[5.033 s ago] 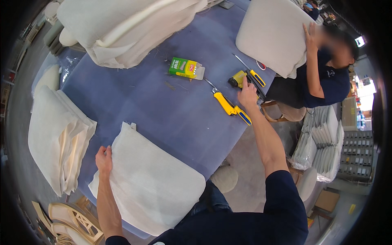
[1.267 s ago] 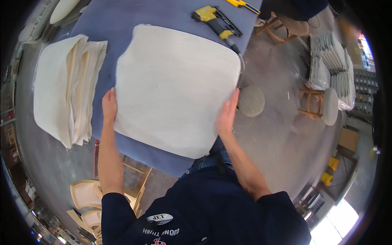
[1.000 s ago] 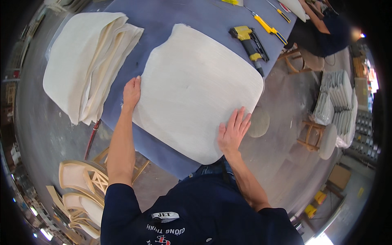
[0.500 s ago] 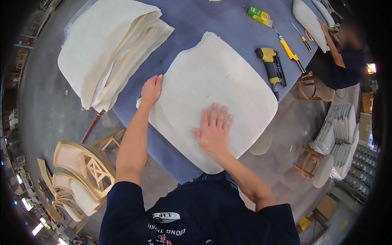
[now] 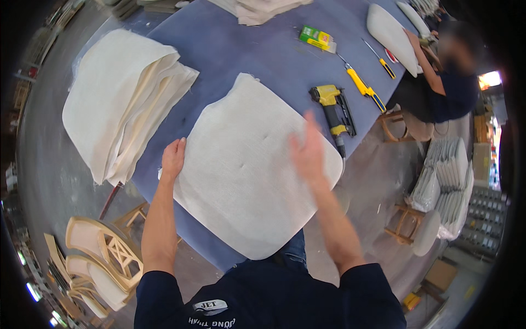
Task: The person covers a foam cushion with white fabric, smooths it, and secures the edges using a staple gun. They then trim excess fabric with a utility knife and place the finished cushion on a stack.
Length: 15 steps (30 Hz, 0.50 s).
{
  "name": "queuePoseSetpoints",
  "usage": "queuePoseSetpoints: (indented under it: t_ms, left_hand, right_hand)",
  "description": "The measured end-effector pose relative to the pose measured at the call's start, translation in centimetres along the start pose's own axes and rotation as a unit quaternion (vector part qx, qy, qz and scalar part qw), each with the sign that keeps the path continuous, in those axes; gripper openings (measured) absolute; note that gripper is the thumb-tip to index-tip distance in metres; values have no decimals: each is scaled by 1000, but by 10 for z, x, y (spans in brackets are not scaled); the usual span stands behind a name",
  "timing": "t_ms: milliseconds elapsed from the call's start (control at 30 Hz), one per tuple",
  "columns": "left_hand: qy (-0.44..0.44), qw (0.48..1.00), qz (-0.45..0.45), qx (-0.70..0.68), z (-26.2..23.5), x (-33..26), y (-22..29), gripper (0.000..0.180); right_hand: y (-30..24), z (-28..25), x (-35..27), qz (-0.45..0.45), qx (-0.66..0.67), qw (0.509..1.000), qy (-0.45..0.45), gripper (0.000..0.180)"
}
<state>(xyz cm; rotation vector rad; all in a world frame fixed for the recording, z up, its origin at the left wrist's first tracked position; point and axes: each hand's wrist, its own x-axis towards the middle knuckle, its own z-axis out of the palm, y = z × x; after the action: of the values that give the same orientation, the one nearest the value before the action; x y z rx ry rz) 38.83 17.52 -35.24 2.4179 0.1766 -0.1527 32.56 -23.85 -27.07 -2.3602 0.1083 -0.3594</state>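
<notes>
A pale fabric-covered seat pad (image 5: pixel 241 186) lies flat at the near edge of the blue-grey table (image 5: pixel 216 71). Two small dimples show in its upper face. My left hand (image 5: pixel 173 157) is closed on the pad's left edge, with the thumb on top and the other fingers mostly hidden. Over the pad's right side is my right hand (image 5: pixel 308 156), blurred by motion; its fingers are stretched out, the thumb stands apart and it holds nothing. Whether it touches the pad I cannot tell. Just beyond the pad's right edge rests a yellow-and-black staple gun (image 5: pixel 332 109).
Stacked fabric covers (image 5: pixel 120 98) stand at the left. Beyond the staple gun lie a yellow-handled tool (image 5: pixel 361 85), a screwdriver (image 5: pixel 387 68) and a green-and-yellow box (image 5: pixel 318 39). A co-worker (image 5: pixel 452 82) handles another pad (image 5: pixel 392 35) at far right. Wooden chairs (image 5: pixel 104 252) stand lower left.
My right hand has lifted from flat on the pad and swung toward its right side. My left hand still grips the left edge. The whole view has shifted, showing more of the table's far side.
</notes>
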Motion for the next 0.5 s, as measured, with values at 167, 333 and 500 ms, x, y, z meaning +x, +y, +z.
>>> queuePoseSetpoints:
  t_ms: [167, 333, 500]
  left_hand:
    - [-3, 1000, -20, -4, 0, -2, 11, 52]
    - [-1, 998, -60, -14, -9, -9, 18, 52]
    - [1, 999, -50, -9, -10, -7, 16, 52]
  right_hand:
    - [115, -33, 97, 97, -220, 971, -19, 83]
    - [141, -13, 111, 102, -262, 956, -88, 94]
    - [154, -41, 129, 81, -239, 960, -122, 93]
